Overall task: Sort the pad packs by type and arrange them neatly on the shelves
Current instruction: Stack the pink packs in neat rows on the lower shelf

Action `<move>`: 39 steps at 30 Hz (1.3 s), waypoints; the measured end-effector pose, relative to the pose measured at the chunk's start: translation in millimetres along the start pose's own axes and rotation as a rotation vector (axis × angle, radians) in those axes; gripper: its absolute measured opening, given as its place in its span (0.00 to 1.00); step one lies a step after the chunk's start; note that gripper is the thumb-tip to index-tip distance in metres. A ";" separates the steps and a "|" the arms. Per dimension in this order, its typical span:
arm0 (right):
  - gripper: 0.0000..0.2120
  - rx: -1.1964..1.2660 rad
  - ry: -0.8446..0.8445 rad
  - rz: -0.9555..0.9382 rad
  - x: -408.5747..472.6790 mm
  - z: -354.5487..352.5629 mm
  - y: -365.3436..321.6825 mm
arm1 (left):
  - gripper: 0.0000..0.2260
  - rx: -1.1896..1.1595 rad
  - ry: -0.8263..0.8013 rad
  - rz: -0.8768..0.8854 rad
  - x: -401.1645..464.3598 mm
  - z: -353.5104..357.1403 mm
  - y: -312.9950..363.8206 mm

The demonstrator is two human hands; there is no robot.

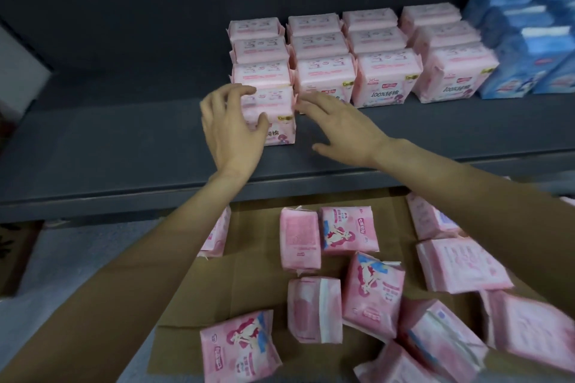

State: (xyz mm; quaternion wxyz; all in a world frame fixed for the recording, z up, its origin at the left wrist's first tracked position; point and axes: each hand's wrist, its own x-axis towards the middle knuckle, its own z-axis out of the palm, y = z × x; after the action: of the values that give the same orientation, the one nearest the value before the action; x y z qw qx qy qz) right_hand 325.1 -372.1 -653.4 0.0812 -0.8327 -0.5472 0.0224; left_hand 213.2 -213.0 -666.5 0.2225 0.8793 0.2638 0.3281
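A left hand (231,127) cups the front pink pad pack (273,115) on the dark shelf (124,146); the right hand (339,126), spread and empty, steadies its side; light, squashy (best gripped by the flanks).

Left hand (231,130) hides the front pink pack's (273,121) label; blue packs (529,50) cut off at right edge; lower packs (441,348) blurred.
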 end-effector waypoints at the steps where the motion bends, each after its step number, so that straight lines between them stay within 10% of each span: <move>1: 0.33 -0.028 -0.011 -0.017 -17.2 -6.3 3.4 | 0.15 -0.050 -0.019 0.040 -6.1 -1.7 11.2; 7: 0.16 -0.152 -0.214 0.071 -158.2 -35.4 35.3 | 0.10 -0.286 -0.512 0.326 -63.1 10.1 104.1; 13: 0.14 -0.090 -0.237 0.392 -294.3 -23.8 92.2 | 0.17 0.086 -1.015 0.645 -114.7 70.9 188.3; 27: 0.23 0.001 0.089 0.893 -461.1 47.9 166.8 | 0.34 0.009 -1.010 0.528 -224.0 209.3 285.2; 39: 0.45 0.496 0.015 0.993 -561.2 42.9 199.7 | 0.35 -0.087 -1.140 1.027 -259.9 274.1 400.7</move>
State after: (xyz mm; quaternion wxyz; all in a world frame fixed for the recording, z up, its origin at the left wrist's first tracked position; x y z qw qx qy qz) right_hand 276.4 -958.3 -756.6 0.2585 -0.9467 -0.0668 0.1803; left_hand 363.2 -736.6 -747.8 0.1784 0.9151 -0.3464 -0.1039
